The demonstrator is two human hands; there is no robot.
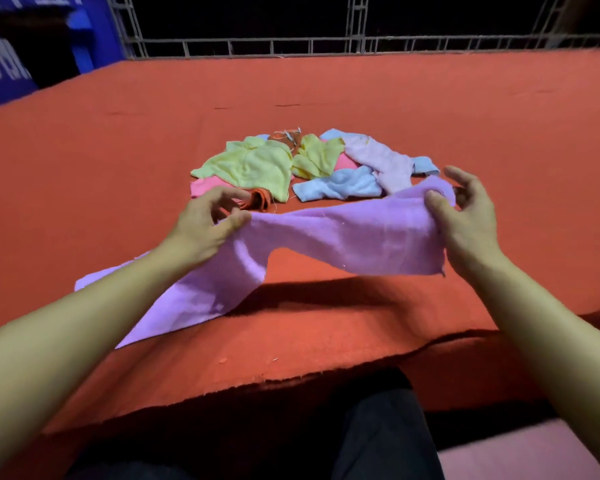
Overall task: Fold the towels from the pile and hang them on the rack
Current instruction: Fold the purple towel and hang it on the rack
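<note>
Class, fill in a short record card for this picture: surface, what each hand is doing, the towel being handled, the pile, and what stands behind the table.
surface: table under an orange-red cloth
left hand: pinches one upper end of the purple towel
right hand: pinches the other upper end
purple towel: stretched between the hands, lifted, its lower left part lying on the cloth
pile: crumpled yellow, blue, pink, lilac and orange towels, beyond the hands
behind: metal rack along the far edge

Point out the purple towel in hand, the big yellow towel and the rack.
purple towel [354, 237], head view, lifted middle span.
yellow towel [257, 168], head view, its centre.
rack [291, 46], head view, lower rail.
</note>
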